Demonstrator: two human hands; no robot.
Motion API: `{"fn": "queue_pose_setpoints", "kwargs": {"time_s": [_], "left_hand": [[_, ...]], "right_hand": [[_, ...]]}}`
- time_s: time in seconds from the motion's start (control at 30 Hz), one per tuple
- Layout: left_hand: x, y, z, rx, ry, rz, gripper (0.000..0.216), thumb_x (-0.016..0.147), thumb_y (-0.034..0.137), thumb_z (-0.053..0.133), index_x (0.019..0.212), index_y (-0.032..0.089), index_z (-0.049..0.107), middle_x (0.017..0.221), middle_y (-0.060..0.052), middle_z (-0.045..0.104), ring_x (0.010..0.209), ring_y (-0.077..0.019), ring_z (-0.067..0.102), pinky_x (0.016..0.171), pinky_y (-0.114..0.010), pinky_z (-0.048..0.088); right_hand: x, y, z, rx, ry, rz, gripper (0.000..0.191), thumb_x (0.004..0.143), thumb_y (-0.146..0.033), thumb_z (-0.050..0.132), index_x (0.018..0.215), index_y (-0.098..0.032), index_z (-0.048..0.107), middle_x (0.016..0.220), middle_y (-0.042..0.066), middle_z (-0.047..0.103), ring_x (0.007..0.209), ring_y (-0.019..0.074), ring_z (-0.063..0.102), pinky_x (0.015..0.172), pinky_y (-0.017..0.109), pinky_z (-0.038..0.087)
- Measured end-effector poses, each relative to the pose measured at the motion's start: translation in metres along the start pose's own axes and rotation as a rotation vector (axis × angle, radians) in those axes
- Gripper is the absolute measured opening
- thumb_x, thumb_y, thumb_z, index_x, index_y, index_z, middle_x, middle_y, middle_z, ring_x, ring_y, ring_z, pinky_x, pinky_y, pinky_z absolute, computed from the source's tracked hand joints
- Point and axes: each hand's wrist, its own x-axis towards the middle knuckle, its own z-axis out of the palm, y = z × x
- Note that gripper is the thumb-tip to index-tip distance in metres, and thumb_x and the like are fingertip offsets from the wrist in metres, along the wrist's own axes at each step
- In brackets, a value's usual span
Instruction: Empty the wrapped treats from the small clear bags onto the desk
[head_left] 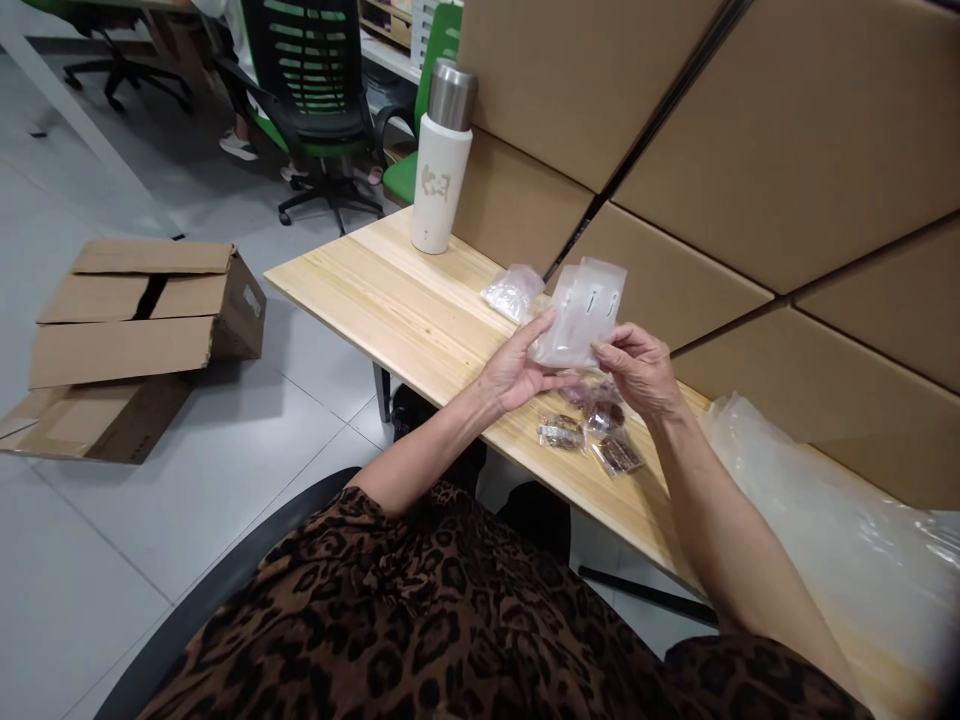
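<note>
Pale wooden desk (390,290), edge running diagonally, backed by brown cardboard-coloured partition panels (750,130). Grey tiled floor to the left.

Both hands are raised just above the desk, holding one small clear plastic bag (581,312) between them. The bag is upright, tilted slightly, with two small pale hook-like pieces visible inside near its top. Left hand (517,370): palm up, thumb against the bag's left edge, fingers curled under its lower edge. Right hand (637,372): fingers bent and pinched narrow on the bag's lower right corner.

Directly below the hands, lying on the desk: three small packets with dark brown contents (589,435), close together, some touching. Contents too small to identify.

Further back on the desk: another small clear bag of pale pieces (512,292), just left of the held bag, and a white flask with a steel lid (441,160), standing upright near the partition.

Right end of the desk: a large sheet of crumpled clear plastic (825,530).

On the floor, left: an open cardboard box (142,330), flaps spread. Green-and-black office chairs (315,90) beyond.
</note>
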Motion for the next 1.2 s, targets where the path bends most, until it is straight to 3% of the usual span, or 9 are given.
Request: {"fn": "queue_pose_setpoints", "kwargs": {"time_s": [0.07, 0.2, 0.4, 0.57, 0.73, 0.9, 1.03, 1.13, 1.2], "left_hand": [[0.0, -0.003, 0.006, 0.035, -0.021, 0.078, 0.039, 0.095, 0.042, 0.077, 0.127, 0.021, 0.068, 0.133, -0.015, 0.074, 0.129, -0.0344, 0.07, 0.115, -0.064, 0.056], [0.004, -0.021, 0.017, 0.111, 0.064, 0.292, 0.038, 0.092, 0.032, 0.083, 0.124, 0.026, 0.064, 0.132, -0.008, 0.074, 0.134, -0.0318, 0.069, 0.116, -0.061, 0.057], [0.004, -0.051, 0.027, 0.224, 0.086, 0.452, 0.043, 0.092, 0.037, 0.084, 0.127, 0.027, 0.061, 0.126, -0.008, 0.074, 0.135, -0.0317, 0.067, 0.117, -0.058, 0.057], [0.005, -0.054, 0.029, 0.219, 0.169, 0.365, 0.04, 0.099, 0.033, 0.075, 0.134, 0.027, 0.056, 0.132, -0.008, 0.071, 0.128, -0.029, 0.071, 0.11, -0.055, 0.061], [0.012, -0.048, 0.023, 0.225, 0.306, 0.34, 0.048, 0.107, 0.034, 0.062, 0.151, 0.026, 0.044, 0.154, -0.015, 0.059, 0.15, -0.0292, 0.057, 0.125, -0.044, 0.046], [0.011, -0.049, 0.03, 0.264, 0.225, 0.385, 0.072, 0.098, 0.056, 0.072, 0.156, 0.03, 0.038, 0.156, -0.015, 0.059, 0.154, -0.033, 0.053, 0.128, -0.051, 0.04], [0.014, -0.05, 0.042, 0.212, 0.191, 0.3, 0.076, 0.092, 0.032, 0.081, 0.155, 0.027, 0.04, 0.146, -0.014, 0.066, 0.14, -0.0305, 0.065, 0.12, -0.052, 0.051], [0.023, -0.047, 0.042, 0.188, 0.32, 0.279, 0.079, 0.092, 0.015, 0.072, 0.161, 0.029, 0.036, 0.151, -0.013, 0.063, 0.144, -0.0287, 0.063, 0.12, -0.051, 0.052], [0.028, -0.044, 0.037, 0.189, 0.399, 0.292, 0.086, 0.09, 0.005, 0.064, 0.165, 0.028, 0.029, 0.163, -0.016, 0.053, 0.154, -0.0273, 0.055, 0.126, -0.048, 0.047]], "right_hand": [[-0.01, 0.0, 0.0, -0.085, 0.042, -0.03, 0.055, 0.062, -0.067, 0.092, 0.08, -0.023, 0.063, 0.069, -0.003, 0.058, 0.058, 0.0106, 0.045, 0.056, 0.026, 0.039], [-0.033, -0.004, 0.015, -0.223, 0.32, -0.161, 0.057, 0.08, -0.076, 0.073, 0.103, -0.025, 0.061, 0.09, 0.002, 0.064, 0.072, 0.0159, 0.057, 0.062, 0.03, 0.048], [-0.057, -0.021, 0.037, -0.415, 0.336, -0.194, 0.05, 0.092, -0.076, 0.062, 0.102, -0.027, 0.054, 0.094, 0.003, 0.064, 0.079, 0.0187, 0.062, 0.067, 0.033, 0.052], [-0.054, -0.028, 0.027, -0.625, 0.414, -0.282, 0.042, 0.104, -0.064, 0.04, 0.085, -0.027, 0.045, 0.074, 0.0, 0.052, 0.069, 0.0184, 0.052, 0.07, 0.036, 0.047], [-0.032, -0.055, -0.009, -0.956, 0.512, -0.437, 0.025, 0.105, -0.045, 0.037, 0.09, -0.027, 0.046, 0.089, 0.008, 0.059, 0.084, 0.0241, 0.059, 0.083, 0.043, 0.051], [-0.016, -0.092, -0.024, -1.261, 0.318, -0.441, 0.02, 0.105, -0.033, 0.039, 0.099, -0.021, 0.055, 0.109, 0.019, 0.067, 0.1, 0.029, 0.066, 0.091, 0.045, 0.052], [-0.013, -0.112, -0.017, -1.329, 0.242, -0.403, 0.023, 0.109, -0.031, 0.04, 0.109, -0.017, 0.058, 0.113, 0.019, 0.069, 0.099, 0.0285, 0.069, 0.089, 0.044, 0.053], [-0.011, -0.136, -0.016, -1.401, 0.336, -0.326, 0.03, 0.111, -0.029, 0.04, 0.121, -0.011, 0.062, 0.118, 0.02, 0.071, 0.106, 0.0305, 0.073, 0.091, 0.045, 0.053], [-0.007, -0.155, -0.018, -1.473, 0.389, -0.236, 0.039, 0.113, -0.028, 0.037, 0.132, -0.004, 0.061, 0.125, 0.026, 0.07, 0.118, 0.0362, 0.073, 0.096, 0.049, 0.052]]}}
